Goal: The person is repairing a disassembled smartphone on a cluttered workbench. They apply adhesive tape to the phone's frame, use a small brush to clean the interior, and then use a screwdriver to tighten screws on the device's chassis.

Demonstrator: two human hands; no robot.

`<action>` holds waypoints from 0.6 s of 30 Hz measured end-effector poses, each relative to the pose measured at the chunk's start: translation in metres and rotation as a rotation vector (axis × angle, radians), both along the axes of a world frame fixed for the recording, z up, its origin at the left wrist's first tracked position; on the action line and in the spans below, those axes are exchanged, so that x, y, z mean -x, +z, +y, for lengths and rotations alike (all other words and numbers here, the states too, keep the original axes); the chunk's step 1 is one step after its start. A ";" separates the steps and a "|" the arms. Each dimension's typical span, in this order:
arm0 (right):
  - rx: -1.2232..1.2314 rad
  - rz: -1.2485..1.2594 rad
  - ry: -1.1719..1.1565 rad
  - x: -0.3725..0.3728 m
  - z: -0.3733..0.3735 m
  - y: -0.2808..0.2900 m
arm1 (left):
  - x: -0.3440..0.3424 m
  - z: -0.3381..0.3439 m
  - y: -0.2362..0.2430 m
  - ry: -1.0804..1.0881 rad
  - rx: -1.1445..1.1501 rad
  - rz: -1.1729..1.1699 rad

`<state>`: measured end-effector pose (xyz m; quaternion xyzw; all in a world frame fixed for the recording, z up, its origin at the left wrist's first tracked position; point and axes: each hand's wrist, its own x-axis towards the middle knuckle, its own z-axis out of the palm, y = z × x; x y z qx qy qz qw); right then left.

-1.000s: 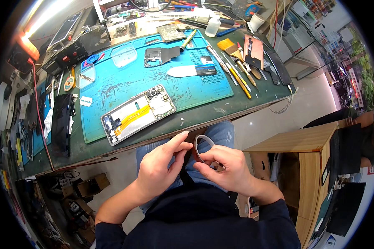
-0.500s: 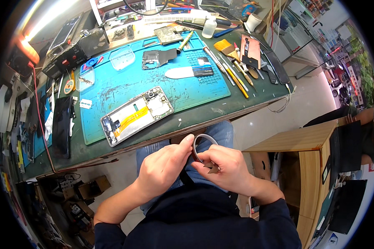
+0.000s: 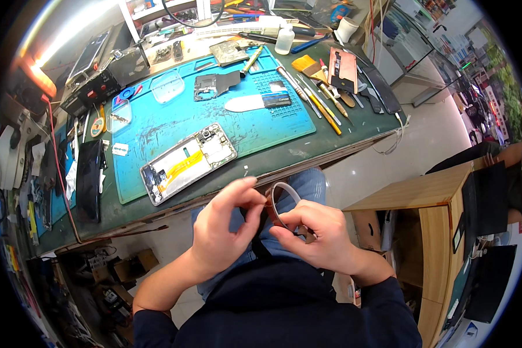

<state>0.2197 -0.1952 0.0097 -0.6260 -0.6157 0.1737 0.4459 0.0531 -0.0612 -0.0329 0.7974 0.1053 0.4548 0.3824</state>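
Note:
Above my lap, my right hand (image 3: 316,235) pinches a narrow roll of tape (image 3: 277,216) between thumb and fingers. The roll stands on edge, with a pale grey inner ring and a reddish-brown side. My left hand (image 3: 226,229) is at the roll's left side, fingers bent and thumb apart, the fingertips at its edge. Whether a tape end lies under those fingertips is too small to tell. Beyond my hands, an opened phone (image 3: 188,164) with yellow-orange flex cables and an exposed board lies slanted across the blue mat's (image 3: 261,133) near edge.
On the mat are a dark phone part (image 3: 214,85), a white-bladed pry tool (image 3: 243,103) and a clear plastic tray (image 3: 167,87). Brushes, pens and tweezers (image 3: 325,101) lie at right. A dark phone (image 3: 89,180) rests at left. A wooden cabinet (image 3: 412,188) stands right of my legs.
My left hand's fingers have gone from straight and together to bent, with the thumb apart. The roll has turned slightly in my right hand, showing more reddish-brown. The view has shifted a little.

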 end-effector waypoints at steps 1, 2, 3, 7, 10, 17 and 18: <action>-0.002 0.007 -0.003 -0.001 0.000 0.001 | -0.001 -0.002 0.003 -0.001 0.096 -0.012; -0.004 0.011 -0.010 -0.001 -0.001 0.002 | -0.002 -0.003 0.006 -0.006 0.193 -0.027; -0.006 0.016 -0.018 -0.002 -0.001 0.003 | -0.001 -0.002 0.007 -0.052 0.245 -0.038; -0.023 0.026 -0.010 -0.001 -0.002 0.004 | -0.003 0.000 0.010 -0.129 0.209 -0.048; -0.047 0.035 0.000 -0.001 -0.001 0.005 | -0.005 0.005 0.007 -0.103 0.139 -0.090; -0.230 -0.051 -0.075 0.000 0.022 0.001 | -0.023 0.021 0.033 0.074 -0.232 -0.133; -0.266 -0.095 -0.099 -0.003 0.027 0.000 | -0.027 0.026 0.041 0.082 -0.260 -0.118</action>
